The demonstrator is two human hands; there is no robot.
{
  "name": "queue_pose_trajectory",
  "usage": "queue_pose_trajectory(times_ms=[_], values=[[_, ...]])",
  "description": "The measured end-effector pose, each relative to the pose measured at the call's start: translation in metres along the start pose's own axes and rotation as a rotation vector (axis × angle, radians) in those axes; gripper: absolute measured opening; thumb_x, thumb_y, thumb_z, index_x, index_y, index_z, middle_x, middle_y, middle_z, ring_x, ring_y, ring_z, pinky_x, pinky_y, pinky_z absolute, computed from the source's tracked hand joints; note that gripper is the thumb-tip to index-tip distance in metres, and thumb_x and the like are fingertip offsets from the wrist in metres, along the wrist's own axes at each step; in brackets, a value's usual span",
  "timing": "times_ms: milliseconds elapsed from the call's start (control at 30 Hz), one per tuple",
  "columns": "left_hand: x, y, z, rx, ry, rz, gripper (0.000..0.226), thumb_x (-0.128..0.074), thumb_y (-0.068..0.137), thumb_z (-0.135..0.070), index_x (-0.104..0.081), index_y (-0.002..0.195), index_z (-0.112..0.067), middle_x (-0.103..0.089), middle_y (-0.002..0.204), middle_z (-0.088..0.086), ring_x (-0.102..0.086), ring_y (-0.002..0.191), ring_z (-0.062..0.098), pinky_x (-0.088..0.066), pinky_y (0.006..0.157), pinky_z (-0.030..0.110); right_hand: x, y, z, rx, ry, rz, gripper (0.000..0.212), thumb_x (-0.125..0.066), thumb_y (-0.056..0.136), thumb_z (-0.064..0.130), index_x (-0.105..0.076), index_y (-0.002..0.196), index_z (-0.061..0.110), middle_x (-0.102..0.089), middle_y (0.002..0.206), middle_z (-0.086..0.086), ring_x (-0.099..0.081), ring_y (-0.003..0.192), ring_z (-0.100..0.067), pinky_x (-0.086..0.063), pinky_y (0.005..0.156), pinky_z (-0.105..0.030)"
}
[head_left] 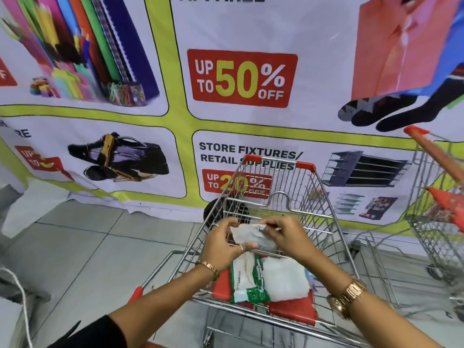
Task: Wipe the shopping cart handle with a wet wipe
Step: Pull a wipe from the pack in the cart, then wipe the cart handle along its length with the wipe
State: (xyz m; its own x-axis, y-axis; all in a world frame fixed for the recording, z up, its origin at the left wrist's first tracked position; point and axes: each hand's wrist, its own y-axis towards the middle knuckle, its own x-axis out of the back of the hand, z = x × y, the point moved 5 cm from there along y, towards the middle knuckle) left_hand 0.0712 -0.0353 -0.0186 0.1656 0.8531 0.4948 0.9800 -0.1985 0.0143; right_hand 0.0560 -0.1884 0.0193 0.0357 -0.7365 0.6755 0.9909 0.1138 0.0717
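Wipe (247, 234) between my two hands, that is the middle of it: a thin, whitish, crumpled sheet held up over the wire basket of the shopping cart (324, 222). My left hand (222, 244) pinches its left edge, thumb underneath and fingers curled over the top, rings on two fingers and a gold bracelet at the wrist. My right hand (288, 237) grips the right edge with the fingertips closed on it; a gold watch sits on that wrist. Both hands are clenched on the sheet, which is stretched between them and not touching the cart.

Below my hands, the red child-seat flap (293, 311) at the near end of the cart carries two things. A soft pack of wipes (247, 280), white with green print, lies on its left part. Just beside it on the right lies a white fluffy cloth (285, 278), touching the pack. The deep part of the basket beyond shows only wire and the floor through it.

I cannot make out the cart's handle bar clearly; a red end piece (135, 293) shows at lower left near my forearm.

A second cart (434, 197) with red trim stands to the right, close to mine. Behind both hangs a sale banner (243, 79) above a grey tiled floor (82, 247).
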Motion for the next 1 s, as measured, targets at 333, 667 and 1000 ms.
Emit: queue_pose_trajectory(times_ms=[333,667,1000], values=[[0.067,-0.046,-0.059,-0.195,-0.024,-0.149,0.025,-0.073,0.076,-0.021,-0.069,0.094,-0.004,-0.071,0.091,0.009,-0.060,0.082,0.014,-0.055,0.084,0.033,0.020,-0.054,0.067,-0.087,0.130,-0.261,0.013,-0.060,0.083,0.004,-0.070,0.089,0.010,-0.064,0.073,0.005,-0.057,0.069,-0.013,-0.047,0.070,-0.032],[0.114,-0.101,-0.098,-0.442,-0.031,-0.184,0.013,-0.074,0.075,-0.008,-0.075,0.088,-0.004,-0.076,0.087,0.012,-0.062,0.066,0.007,-0.048,0.061,0.003,0.032,-0.123,0.111,-0.168,0.539,-0.468,0.018,-0.049,0.090,0.005,-0.062,0.077,0.005,-0.066,0.069,-0.001,-0.064,0.055,-0.002,-0.051,0.048,-0.016],[0.123,-0.126,-0.126,-0.644,0.188,-0.147,0.030,-0.061,0.073,0.015,-0.074,0.091,-0.005,-0.077,0.090,0.013,-0.071,0.083,0.026,-0.058,0.081,0.039,0.072,-0.171,0.090,-0.336,0.940,-0.719,0.012,-0.048,0.087,-0.004,-0.055,0.097,-0.004,-0.062,0.081,-0.018,-0.062,0.067,-0.027,-0.055,0.044,-0.023]])
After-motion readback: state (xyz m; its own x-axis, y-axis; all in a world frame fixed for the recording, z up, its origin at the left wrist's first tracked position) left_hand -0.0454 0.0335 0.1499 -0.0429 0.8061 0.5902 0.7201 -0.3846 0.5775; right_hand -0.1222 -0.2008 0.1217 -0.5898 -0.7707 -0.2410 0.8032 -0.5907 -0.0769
